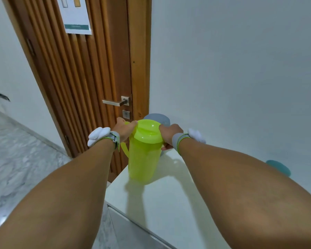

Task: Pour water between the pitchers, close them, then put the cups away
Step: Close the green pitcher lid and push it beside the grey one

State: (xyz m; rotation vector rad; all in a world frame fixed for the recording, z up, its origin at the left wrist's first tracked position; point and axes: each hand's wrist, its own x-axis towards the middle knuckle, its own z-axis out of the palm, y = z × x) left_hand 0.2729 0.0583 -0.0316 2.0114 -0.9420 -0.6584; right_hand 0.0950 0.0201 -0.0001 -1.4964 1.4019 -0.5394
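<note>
1. A plain white wall [232,60] fills the right and far side of the view.
2. One brown slatted wooden door [97,69] stands left of it, with one printed paper notice [75,15] stuck near its top.
3. A grey-veined marble floor [16,159] runs along the left.
4. One white bench [160,203] reaches in from the lower right, its far corner close to the door.
5. One lime-green translucent plastic pitcher [144,159] stands upright on the bench's far left corner, between the two hands, its looped handle [124,150] pointing left.
6. One round lime-green lid [149,130] sits on top of it.
7. A second pitcher, grey-blue [157,117], shows only its top just behind the green one, so two pitchers are in view.
8. The left hand [126,128] is curled over the lid's left edge above the handle. Its fingertips are hidden, so it may be gripping the handle's top as well.
9. The right hand [169,135] grips the lid's right edge, with the thumb underneath the rim.
10. One teal rounded object [278,168], possibly a cup or lid, peeks out behind the right forearm, well apart from the pitchers.
11. Two grey wristbands with white lumps, one on each wrist: left [99,135], right [197,134].
12. One metal lever handle [115,102] is on the door.
</note>
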